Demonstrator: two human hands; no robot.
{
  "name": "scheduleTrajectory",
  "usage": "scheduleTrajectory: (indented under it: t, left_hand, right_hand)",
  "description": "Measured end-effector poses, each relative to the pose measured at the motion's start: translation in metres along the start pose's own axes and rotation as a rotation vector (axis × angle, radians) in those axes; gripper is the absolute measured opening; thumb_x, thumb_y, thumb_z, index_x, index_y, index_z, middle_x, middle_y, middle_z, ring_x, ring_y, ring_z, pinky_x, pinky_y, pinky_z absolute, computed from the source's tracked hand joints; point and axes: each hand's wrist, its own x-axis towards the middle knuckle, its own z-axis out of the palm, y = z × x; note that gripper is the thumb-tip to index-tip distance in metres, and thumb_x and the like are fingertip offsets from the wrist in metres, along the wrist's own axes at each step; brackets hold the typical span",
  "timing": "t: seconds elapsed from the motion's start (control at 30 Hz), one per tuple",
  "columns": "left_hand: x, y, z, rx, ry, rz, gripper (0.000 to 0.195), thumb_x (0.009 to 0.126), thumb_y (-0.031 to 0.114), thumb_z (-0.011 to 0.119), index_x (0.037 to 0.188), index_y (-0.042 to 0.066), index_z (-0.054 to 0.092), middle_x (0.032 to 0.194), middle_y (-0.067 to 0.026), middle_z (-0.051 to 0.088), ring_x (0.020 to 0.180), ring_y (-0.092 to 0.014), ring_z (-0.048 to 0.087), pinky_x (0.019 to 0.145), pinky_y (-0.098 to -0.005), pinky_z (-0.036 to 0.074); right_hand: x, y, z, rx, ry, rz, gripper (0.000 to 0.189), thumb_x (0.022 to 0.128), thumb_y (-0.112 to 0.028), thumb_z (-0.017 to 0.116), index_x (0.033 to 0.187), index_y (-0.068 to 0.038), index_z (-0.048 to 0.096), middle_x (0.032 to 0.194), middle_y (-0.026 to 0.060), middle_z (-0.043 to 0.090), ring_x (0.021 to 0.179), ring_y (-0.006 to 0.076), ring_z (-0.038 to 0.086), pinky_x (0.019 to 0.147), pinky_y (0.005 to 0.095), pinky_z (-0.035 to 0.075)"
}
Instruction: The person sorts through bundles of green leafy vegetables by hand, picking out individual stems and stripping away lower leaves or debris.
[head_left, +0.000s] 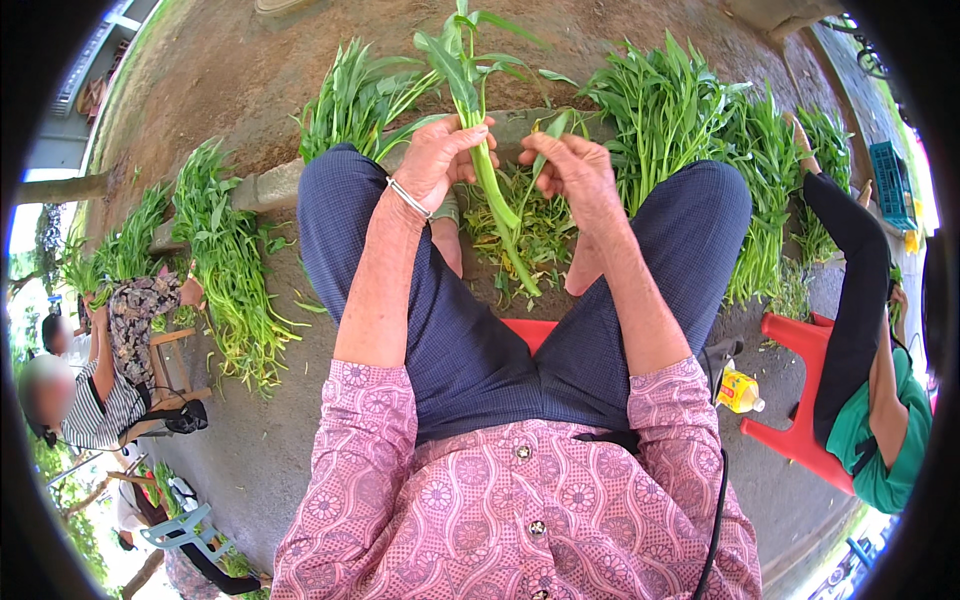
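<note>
My left hand (444, 161), with a pale bangle at the wrist, is closed around several thick green stems of a leafy vegetable, seemingly water spinach (491, 187). The leaves point away from me and the cut ends hang towards my lap. Just right of the stems, my right hand (574, 169) pinches a thin green leaf (551, 139) between thumb and fingers. Loose leaves and trimmings (547, 232) lie on the ground below both hands, between my feet.
Leafy bundles lie ahead left (349, 101), ahead right (660, 109) and far left (225, 262), along a stone kerb (270, 187). A person in a green top sits on a red plastic stool (799, 375) at right, near a yellow-labelled bottle (739, 391). Other people sit at left.
</note>
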Motion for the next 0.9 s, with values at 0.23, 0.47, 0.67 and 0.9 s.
scheduleTrajectory:
  t: [0.23,0.47,0.67,0.9]
  left_hand:
    - [0.004,0.000,-0.010,-0.195,0.033,0.014,0.028,0.091,0.016,0.051,0.110,-0.003,0.053,0.083,-0.0055,0.058,0.075,-0.017,0.056,0.065,-0.0277,0.046]
    - [0.008,-0.001,-0.015,-0.331,0.049,0.083,0.029,0.090,0.015,0.050,0.109,-0.007,0.051,0.080,-0.0077,0.054,0.072,-0.018,0.050,0.067,-0.0278,0.044]
    - [0.010,-0.003,-0.025,-0.317,0.108,0.153,0.032,0.089,0.021,0.053,0.107,-0.005,0.052,0.077,-0.0071,0.053,0.069,-0.017,0.049,0.065,-0.0264,0.043]
    - [0.008,-0.002,-0.013,-0.006,0.263,0.215,0.026,0.089,0.021,0.055,0.108,0.003,0.057,0.075,-0.0030,0.059,0.065,-0.013,0.056,0.053,-0.0229,0.042]
  right_hand:
    - [0.009,-0.009,-0.023,0.239,0.148,-0.071,0.022,0.087,-0.022,0.061,0.092,-0.001,0.065,0.079,0.0098,0.067,0.050,0.0072,0.055,0.043,0.0196,0.045]
    - [0.013,-0.016,-0.044,0.451,0.136,-0.100,0.020,0.088,-0.016,0.060,0.094,0.002,0.063,0.083,0.0118,0.066,0.052,0.0101,0.054,0.046,0.0219,0.045]
    - [0.015,-0.028,-0.061,0.540,0.225,-0.156,0.024,0.086,-0.015,0.060,0.104,0.001,0.058,0.089,0.0095,0.065,0.063,0.0132,0.058,0.055,0.0233,0.048]
    - [-0.009,-0.031,-0.014,-0.100,0.100,-0.360,0.015,0.087,-0.010,0.058,0.096,-0.001,0.066,0.070,0.0059,0.064,0.052,0.0068,0.056,0.044,0.0191,0.046]
